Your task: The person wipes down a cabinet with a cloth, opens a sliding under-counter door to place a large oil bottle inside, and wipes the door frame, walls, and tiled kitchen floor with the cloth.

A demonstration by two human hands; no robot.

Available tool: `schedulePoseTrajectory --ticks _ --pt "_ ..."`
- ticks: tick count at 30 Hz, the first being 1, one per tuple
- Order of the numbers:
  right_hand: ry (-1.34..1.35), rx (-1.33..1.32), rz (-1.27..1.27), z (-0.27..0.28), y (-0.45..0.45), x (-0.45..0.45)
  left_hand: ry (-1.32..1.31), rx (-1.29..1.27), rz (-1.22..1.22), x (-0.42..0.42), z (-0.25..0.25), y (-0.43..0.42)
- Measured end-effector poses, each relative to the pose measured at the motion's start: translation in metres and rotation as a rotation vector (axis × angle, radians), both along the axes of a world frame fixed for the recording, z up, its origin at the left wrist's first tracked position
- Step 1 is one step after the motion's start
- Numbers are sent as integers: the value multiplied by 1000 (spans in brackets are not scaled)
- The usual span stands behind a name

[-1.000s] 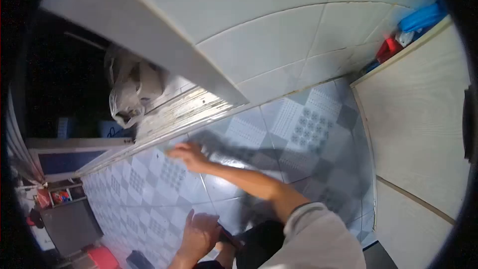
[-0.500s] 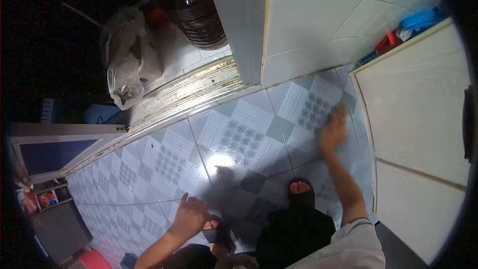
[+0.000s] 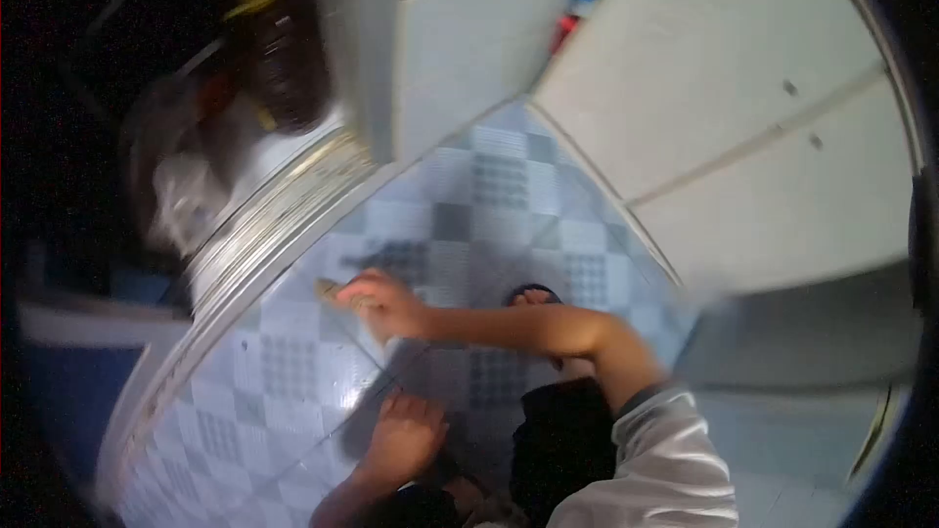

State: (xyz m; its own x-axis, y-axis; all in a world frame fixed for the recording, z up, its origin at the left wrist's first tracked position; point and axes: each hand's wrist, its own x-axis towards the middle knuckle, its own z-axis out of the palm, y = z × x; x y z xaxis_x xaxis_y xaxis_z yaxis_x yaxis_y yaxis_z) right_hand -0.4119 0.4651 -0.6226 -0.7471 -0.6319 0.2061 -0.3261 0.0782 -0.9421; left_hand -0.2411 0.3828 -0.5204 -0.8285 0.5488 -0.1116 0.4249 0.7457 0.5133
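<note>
My right hand (image 3: 386, 305) is stretched leftward low over the patterned tile floor (image 3: 289, 362), its fingers closed. From its fingertips sticks a small tan piece (image 3: 329, 289), too blurred for me to tell whether it is a sponge or a folded cloth. Nearer to my body, my left hand (image 3: 406, 438) hangs beside my knee with its fingers curled in and no object showing in it. A sandalled foot (image 3: 533, 295) stands on the tiles just beyond my right forearm.
A raised door sill (image 3: 284, 205) runs along the left. Behind it are a large dark bottle (image 3: 289, 73) with a yellow top and a clear plastic bag (image 3: 186, 200). White cabinet doors (image 3: 724, 108) close off the right, with a grey surface (image 3: 802, 332) below them.
My right hand has swept from the right side by the cabinet across to the left. The view has turned to the right. My left hand stays low, its fingers now more curled.
</note>
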Motion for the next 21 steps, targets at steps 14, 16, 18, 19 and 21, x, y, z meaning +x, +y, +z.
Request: schedulePoseTrajectory --ticks 14,16,18,19,21 --pt "86 760 -1506 41 528 148 -36 118 -8 -29 -10 48" --pt "72 949 -1861 29 554 175 -174 -110 -41 -35 -9 54" --pt "69 919 -1968 17 578 176 -142 -191 -105 -36 -12 62" --pt "87 900 -2050 12 590 177 -117 -255 -145 -36 -12 66" --pt "184 914 -1985 -34 633 181 -213 -470 -345 -41 1 82"
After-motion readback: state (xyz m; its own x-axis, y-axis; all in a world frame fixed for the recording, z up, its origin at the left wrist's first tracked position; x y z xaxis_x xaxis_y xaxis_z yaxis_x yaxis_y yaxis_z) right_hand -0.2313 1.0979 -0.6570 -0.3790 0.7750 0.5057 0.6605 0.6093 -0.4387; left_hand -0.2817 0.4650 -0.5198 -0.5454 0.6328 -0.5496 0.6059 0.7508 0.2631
